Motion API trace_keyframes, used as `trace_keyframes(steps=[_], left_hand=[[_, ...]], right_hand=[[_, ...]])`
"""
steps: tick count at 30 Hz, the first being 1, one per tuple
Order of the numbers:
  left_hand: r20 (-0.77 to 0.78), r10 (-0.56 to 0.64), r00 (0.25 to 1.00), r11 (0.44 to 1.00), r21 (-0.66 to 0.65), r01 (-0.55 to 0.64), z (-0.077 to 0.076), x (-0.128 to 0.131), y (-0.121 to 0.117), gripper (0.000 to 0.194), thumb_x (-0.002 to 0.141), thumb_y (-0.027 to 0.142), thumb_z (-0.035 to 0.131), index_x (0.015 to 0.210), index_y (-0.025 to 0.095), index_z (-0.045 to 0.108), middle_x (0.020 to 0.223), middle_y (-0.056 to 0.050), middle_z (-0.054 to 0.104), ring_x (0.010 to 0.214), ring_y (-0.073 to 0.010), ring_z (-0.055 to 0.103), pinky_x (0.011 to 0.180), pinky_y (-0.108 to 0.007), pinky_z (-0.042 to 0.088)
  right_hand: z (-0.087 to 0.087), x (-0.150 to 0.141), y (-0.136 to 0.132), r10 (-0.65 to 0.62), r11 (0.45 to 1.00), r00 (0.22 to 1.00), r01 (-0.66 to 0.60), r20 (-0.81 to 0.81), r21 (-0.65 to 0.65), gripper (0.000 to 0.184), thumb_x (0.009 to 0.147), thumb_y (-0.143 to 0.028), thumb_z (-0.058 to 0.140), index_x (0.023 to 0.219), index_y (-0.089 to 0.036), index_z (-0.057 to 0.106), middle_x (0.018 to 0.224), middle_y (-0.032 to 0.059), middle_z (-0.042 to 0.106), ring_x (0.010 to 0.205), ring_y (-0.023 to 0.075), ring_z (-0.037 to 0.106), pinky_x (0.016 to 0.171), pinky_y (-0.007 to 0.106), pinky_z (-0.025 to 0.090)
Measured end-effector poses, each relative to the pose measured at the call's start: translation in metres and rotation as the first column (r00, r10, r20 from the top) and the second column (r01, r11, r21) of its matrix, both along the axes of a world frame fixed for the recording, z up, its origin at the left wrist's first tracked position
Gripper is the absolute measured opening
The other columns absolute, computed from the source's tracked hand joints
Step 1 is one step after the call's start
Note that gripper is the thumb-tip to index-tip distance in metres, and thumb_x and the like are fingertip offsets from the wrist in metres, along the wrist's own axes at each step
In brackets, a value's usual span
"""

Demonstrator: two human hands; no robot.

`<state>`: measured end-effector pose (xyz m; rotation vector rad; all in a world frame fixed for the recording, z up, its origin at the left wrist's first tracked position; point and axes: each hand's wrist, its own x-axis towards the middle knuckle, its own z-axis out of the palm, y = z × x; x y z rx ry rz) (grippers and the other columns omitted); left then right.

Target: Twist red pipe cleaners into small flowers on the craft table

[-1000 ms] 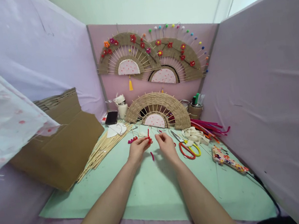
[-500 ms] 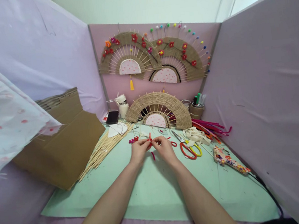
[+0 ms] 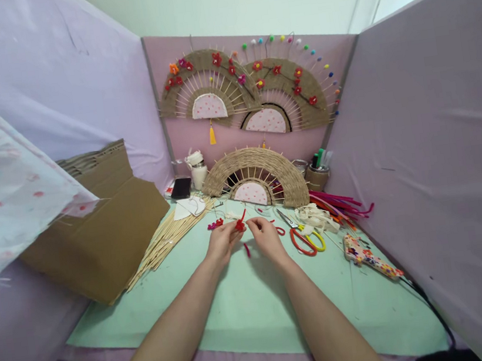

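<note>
My left hand (image 3: 221, 244) pinches a red pipe-cleaner flower (image 3: 240, 225), with one straight red end sticking up from it. Just to its right, my right hand (image 3: 265, 237) has thumb and forefinger drawn together; what lies between them, if anything, is too small to make out. A short magenta piece of pipe cleaner (image 3: 247, 250) lies on the cloth below the hands. Finished pink and red flowers (image 3: 215, 224) rest beyond my left hand, and a curled red pipe cleaner (image 3: 280, 231) lies beside my right hand.
Scissors with red and yellow handles (image 3: 303, 243) lie to the right, near a flowered glue gun (image 3: 369, 259) with a cord. A woven fan (image 3: 260, 160) stands behind the hands. Thin sticks (image 3: 166, 240) and folded cardboard (image 3: 111, 239) are at left. Pipe cleaners (image 3: 350, 201) lie back right.
My hands have come slightly apart. The red flower stays with my left hand, its straight end now leaning to the right, and my right fingers have moved off it.
</note>
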<state>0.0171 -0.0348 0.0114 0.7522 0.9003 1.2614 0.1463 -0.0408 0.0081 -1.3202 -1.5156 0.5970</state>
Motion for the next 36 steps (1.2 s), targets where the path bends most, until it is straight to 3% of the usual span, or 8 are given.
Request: trace_keyframes(steps=[7, 12, 18, 24, 31, 36], left_hand=[[0.118, -0.032, 0.993, 0.996, -0.08, 0.042, 0.0005, -0.0017, 0.0011, 0.015, 0.071, 0.021, 0.064, 0.082, 0.011, 0.066, 0.081, -0.01, 0.071, 0.077, -0.0153, 0.067, 0.08, -0.028, 0.051], [0.014, -0.074, 0.997, 0.997, -0.015, 0.075, -0.0018, 0.0019, -0.0014, 0.023, 0.062, 0.018, 0.073, 0.084, 0.011, 0.068, 0.08, -0.008, 0.07, 0.075, -0.0135, 0.065, 0.081, -0.028, 0.051], [-0.121, 0.091, 0.988, 0.994, 0.07, -0.083, -0.0036, 0.0059, 0.0006, 0.023, 0.051, 0.018, 0.078, 0.07, 0.011, 0.067, 0.068, -0.005, 0.068, 0.068, -0.0146, 0.064, 0.076, -0.031, 0.052], [-0.22, 0.128, 0.967, 0.985, 0.14, -0.099, 0.0011, 0.0065, -0.0009, 0.023, 0.049, 0.021, 0.079, 0.067, 0.011, 0.067, 0.064, -0.005, 0.068, 0.062, -0.0148, 0.062, 0.069, -0.031, 0.051], [-0.241, 0.061, 0.969, 0.983, 0.183, -0.016, 0.0031, 0.0033, -0.0012, 0.023, 0.049, 0.022, 0.079, 0.067, 0.012, 0.068, 0.066, -0.007, 0.068, 0.064, -0.016, 0.062, 0.069, -0.031, 0.051], [-0.151, -0.003, 0.989, 0.995, 0.103, 0.019, -0.0012, 0.0002, 0.0026, 0.025, 0.052, 0.024, 0.079, 0.071, 0.011, 0.067, 0.07, -0.007, 0.068, 0.066, -0.0153, 0.064, 0.074, -0.031, 0.051]], right_hand=[[0.0003, 0.0, -0.0004, -0.019, 1.0, 0.999, 0.019, -0.031, -0.005, 0.023, 0.076, -0.034, 0.052, 0.075, -0.016, 0.065, 0.076, 0.0053, 0.068, 0.069, 0.0169, 0.058, 0.067, 0.028, 0.043], [0.0027, 0.0006, -0.0018, -0.014, 1.0, 1.0, 0.013, -0.02, -0.029, 0.022, 0.075, -0.033, 0.052, 0.071, -0.016, 0.065, 0.071, 0.0048, 0.067, 0.065, 0.0167, 0.058, 0.064, 0.028, 0.042], [0.0046, -0.0001, -0.0038, 0.041, 0.996, 0.999, -0.044, -0.035, -0.075, 0.024, 0.074, -0.035, 0.052, 0.068, -0.016, 0.064, 0.067, 0.0033, 0.066, 0.063, 0.0156, 0.056, 0.061, 0.026, 0.04], [0.0067, 0.0007, -0.0041, -0.008, 0.994, 0.996, -0.003, -0.092, -0.108, 0.025, 0.069, -0.038, 0.058, 0.061, -0.015, 0.061, 0.059, 0.0009, 0.06, 0.057, 0.0129, 0.05, 0.056, 0.024, 0.036], [0.0023, 0.0084, -0.0023, 0.029, 0.917, 0.935, -0.165, -0.352, -0.364, 0.028, 0.067, -0.044, 0.06, 0.063, -0.017, 0.058, 0.055, -0.0033, 0.051, 0.047, 0.0082, 0.037, 0.046, 0.022, 0.027], [0.0053, 0.0068, -0.0026, 0.074, 0.965, 0.967, -0.132, -0.245, -0.226, 0.032, 0.071, -0.048, 0.056, 0.065, -0.016, 0.059, 0.057, -0.0021, 0.054, 0.052, 0.0103, 0.043, 0.051, 0.023, 0.032]])
